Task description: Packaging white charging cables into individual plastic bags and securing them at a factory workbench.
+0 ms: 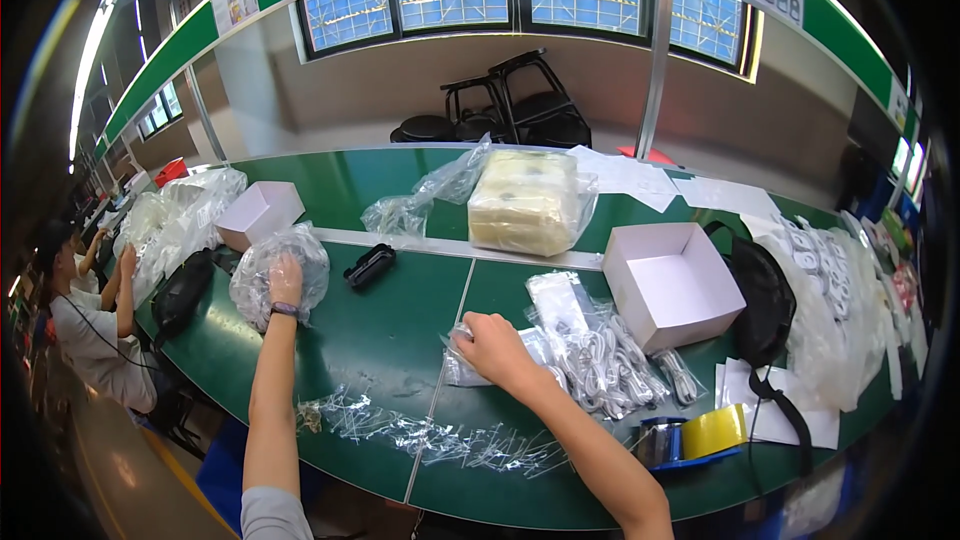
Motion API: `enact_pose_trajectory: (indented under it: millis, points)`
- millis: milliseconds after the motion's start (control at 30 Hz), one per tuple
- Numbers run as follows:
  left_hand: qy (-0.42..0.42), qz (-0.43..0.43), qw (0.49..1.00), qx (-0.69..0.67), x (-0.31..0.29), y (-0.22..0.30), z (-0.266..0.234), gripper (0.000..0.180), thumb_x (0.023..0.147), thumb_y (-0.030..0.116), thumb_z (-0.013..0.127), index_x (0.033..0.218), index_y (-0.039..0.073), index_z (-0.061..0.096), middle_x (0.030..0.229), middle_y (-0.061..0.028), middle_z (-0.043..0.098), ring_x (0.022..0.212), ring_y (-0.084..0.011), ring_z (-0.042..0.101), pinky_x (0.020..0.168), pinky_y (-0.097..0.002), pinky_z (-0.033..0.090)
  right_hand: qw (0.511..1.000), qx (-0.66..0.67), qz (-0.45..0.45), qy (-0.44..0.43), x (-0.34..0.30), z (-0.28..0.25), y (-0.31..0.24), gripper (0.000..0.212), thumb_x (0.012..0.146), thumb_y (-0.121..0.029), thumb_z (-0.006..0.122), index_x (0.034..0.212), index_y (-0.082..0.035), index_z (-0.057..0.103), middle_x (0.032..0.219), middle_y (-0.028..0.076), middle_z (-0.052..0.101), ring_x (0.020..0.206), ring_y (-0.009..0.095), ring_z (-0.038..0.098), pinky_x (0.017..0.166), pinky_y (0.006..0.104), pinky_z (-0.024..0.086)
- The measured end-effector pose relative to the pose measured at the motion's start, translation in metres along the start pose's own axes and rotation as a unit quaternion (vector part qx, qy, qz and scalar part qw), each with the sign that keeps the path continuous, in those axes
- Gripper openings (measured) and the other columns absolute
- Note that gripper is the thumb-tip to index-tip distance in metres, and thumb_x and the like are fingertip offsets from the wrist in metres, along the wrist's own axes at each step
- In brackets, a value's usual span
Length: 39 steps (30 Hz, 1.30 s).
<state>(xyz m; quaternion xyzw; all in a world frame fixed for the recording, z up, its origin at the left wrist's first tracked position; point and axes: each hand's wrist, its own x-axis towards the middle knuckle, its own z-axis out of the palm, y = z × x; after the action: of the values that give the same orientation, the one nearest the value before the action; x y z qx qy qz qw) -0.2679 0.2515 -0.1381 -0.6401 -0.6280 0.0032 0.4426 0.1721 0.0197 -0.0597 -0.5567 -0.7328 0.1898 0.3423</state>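
Note:
My left hand (286,285) reaches into a crumpled clear plastic bag (252,278) on the green table. Its fingers are hidden in the bag, so I cannot tell what they hold. My right hand (497,348) is closed, its curled fingers on a small clear plastic packet (456,368). Beside it lies a pile of white cables (605,360) in clear bags, with flat white packets (558,302) on the far side. A scatter of thin wire-like strips (440,443) runs along the near part of the table.
A white open box (672,285) and a black pouch (762,300) stand right. A plastic-wrapped block (525,202) sits at the back. A black object (370,266), a smaller box (262,212) and a yellow tape roll (714,432) lie about. People (95,330) work at far left.

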Motion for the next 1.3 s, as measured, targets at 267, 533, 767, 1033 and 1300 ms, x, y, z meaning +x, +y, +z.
enact_pose_trajectory:
  millis: [267,533,767,1033,1300]
  points:
    - [0.013,-0.004,1.0,-0.019,-0.007,-0.005,0.009,0.034,0.092,0.015,0.052,0.125,0.006,0.058,0.125,-0.0122,0.056,0.112,-0.0298,0.059,0.091,-0.0414,0.049,0.994,0.087,-0.068,-0.003,0.006,0.018,0.02,0.019,0.081,-0.01,0.065,0.094,0.002,0.072,0.082,0.024,0.069,0.079,0.039,0.067,0.073,0.0428,0.053]
    - [0.072,0.02,0.996,-0.046,-0.009,-0.006,0.017,0.037,0.092,0.013,0.052,0.128,0.004,0.057,0.129,-0.0149,0.057,0.113,-0.0339,0.059,0.098,-0.0457,0.047,0.989,0.14,-0.016,-0.044,0.01,0.015,0.026,0.025,0.083,-0.014,0.067,0.102,0.001,0.073,0.087,0.022,0.07,0.076,0.032,0.068,0.073,0.0392,0.053]
    - [0.03,0.019,0.986,-0.164,-0.003,-0.019,-0.014,0.035,0.088,0.008,0.054,0.122,0.003,0.06,0.119,-0.0191,0.06,0.11,-0.036,0.06,0.097,-0.047,0.046,0.993,0.103,-0.048,0.038,0.009,-0.002,0.015,0.031,0.086,-0.026,0.073,0.088,0.004,0.067,0.074,0.019,0.065,0.069,0.03,0.064,0.066,0.038,0.05]
    - [0.028,-0.042,0.962,-0.268,-0.046,-0.074,-0.012,0.032,0.093,0.017,0.057,0.122,0.006,0.064,0.121,-0.0182,0.064,0.115,-0.0364,0.059,0.1,-0.0438,0.045,0.979,0.199,0.038,0.021,0.012,-0.009,-0.008,0.042,0.097,-0.036,0.064,0.081,0.002,0.056,0.06,0.015,0.058,0.052,0.025,0.055,0.051,0.0372,0.042]
    - [0.146,-0.218,0.821,-0.506,-0.044,-0.074,-0.077,0.035,0.094,0.007,0.052,0.128,-0.002,0.058,0.12,-0.0241,0.064,0.112,-0.0397,0.061,0.097,-0.0435,0.047,0.953,0.288,0.091,0.012,0.012,-0.013,-0.015,0.031,0.104,-0.033,0.051,0.111,-0.003,0.052,0.058,0.006,0.054,0.047,0.014,0.05,0.046,0.0301,0.044]
